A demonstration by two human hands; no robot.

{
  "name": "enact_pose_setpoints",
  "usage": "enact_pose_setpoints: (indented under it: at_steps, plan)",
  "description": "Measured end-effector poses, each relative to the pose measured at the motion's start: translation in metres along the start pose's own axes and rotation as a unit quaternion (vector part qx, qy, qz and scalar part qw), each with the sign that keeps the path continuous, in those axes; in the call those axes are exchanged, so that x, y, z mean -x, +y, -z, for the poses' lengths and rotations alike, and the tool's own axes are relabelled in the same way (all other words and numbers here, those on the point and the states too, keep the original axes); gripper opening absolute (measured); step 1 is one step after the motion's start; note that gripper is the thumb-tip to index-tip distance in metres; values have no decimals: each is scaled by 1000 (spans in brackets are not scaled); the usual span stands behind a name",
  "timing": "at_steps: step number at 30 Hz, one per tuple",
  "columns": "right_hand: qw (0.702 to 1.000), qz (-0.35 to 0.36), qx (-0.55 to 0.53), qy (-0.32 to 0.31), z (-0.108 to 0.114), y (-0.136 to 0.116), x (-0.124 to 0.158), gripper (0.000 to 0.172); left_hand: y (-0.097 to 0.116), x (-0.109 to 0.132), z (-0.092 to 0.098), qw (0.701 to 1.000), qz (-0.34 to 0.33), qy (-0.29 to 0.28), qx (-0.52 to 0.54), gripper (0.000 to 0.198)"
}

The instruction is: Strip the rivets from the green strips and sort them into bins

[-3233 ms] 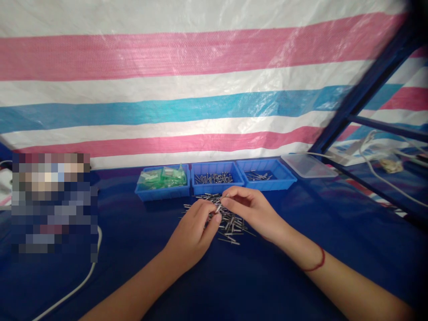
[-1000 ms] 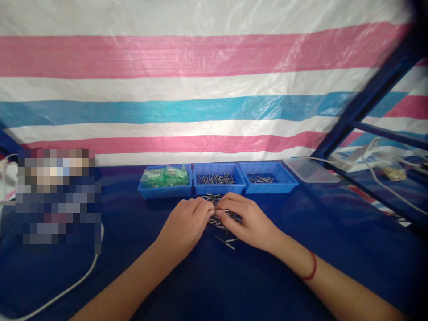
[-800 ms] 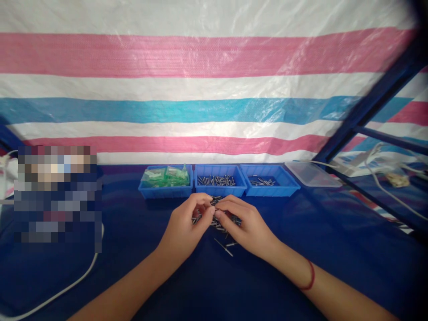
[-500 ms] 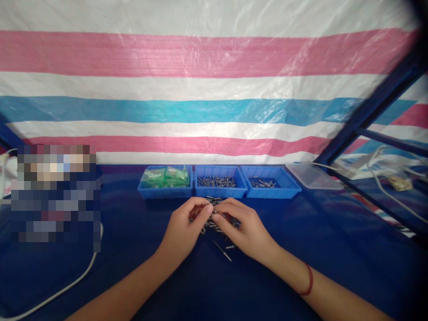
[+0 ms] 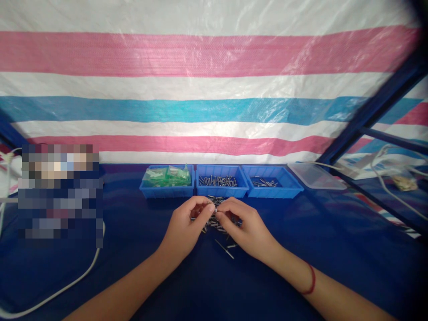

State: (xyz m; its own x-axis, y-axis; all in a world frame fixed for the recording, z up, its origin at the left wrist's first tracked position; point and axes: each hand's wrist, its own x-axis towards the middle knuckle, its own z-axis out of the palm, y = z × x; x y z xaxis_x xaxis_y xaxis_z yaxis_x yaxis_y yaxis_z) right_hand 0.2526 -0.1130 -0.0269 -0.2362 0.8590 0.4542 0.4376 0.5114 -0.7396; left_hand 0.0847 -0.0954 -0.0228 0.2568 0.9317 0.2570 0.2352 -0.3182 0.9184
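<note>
My left hand [image 5: 189, 220] and my right hand [image 5: 245, 225] meet over a loose pile of metal pop rivets [image 5: 217, 227] on the blue tabletop. Thumb and fingers of each hand are pinched together, and the fingertips almost touch. A small bit of shiny metal, which looks like a rivet [image 5: 215, 211], shows between them; most of it is hidden by the fingers. Part of the pile lies behind and beneath both hands. Nearer to me, a single long-stemmed rivet [image 5: 224, 249] lies apart, with another close by it.
Three blue bins stand behind the pile: the left bin [image 5: 167, 192] holds green packets [image 5: 169, 177], the middle bin [image 5: 222, 192] and right bin [image 5: 276, 192] hold rivets. A clear plastic lid [image 5: 316, 177] lies to the right. A white cable [image 5: 90, 267] curves at left, beside a blurred-out area.
Both hands stay pinched over the pile, with only a slight shift at the fingertips. The whole view has moved a little; bins and pile lie as before.
</note>
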Motion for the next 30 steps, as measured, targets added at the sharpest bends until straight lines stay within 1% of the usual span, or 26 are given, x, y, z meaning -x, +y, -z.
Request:
enact_pose_setpoints:
  at_steps: [5,8,12,14,16,19,20,22,25,26,27,29,30]
  plan:
    - [1000,0,-1,21,1,1,0,10,-4,0,1,1000,-10,-5,-15,14]
    - [999,9,1,52,3,0,0,9,-5,-1,3,999,-27,-13,-34,14]
    - [995,29,3,93,6,-4,-1,6,0,-3,5,993,-60,-30,-93,11]
    - [995,44,12,93,8,-6,-1,7,2,-3,7,988,-82,-43,-127,12]
    - [994,60,29,87,10,-8,-2,8,2,-4,9,978,-108,-68,-168,14]
    - [989,75,76,104,21,-4,-6,8,2,-6,14,952,-139,-97,-254,17]
    - [984,75,99,124,28,-1,-8,8,2,-7,16,942,-145,-98,-286,19]
    - [968,62,157,184,44,9,-14,8,3,-10,21,924,-148,-97,-339,22]
    - [921,7,266,283,70,30,-20,10,7,-13,28,901,-150,-121,-388,20]
    - [907,-22,302,292,78,37,-21,11,9,-14,30,894,-150,-131,-401,19]
    - [899,-44,332,283,83,43,-22,13,11,-14,32,887,-150,-142,-413,18]
    - [890,-75,369,256,89,52,-23,19,14,-14,36,874,-144,-166,-434,15]
    - [890,-78,376,245,89,53,-23,21,16,-13,37,868,-141,-177,-441,14]
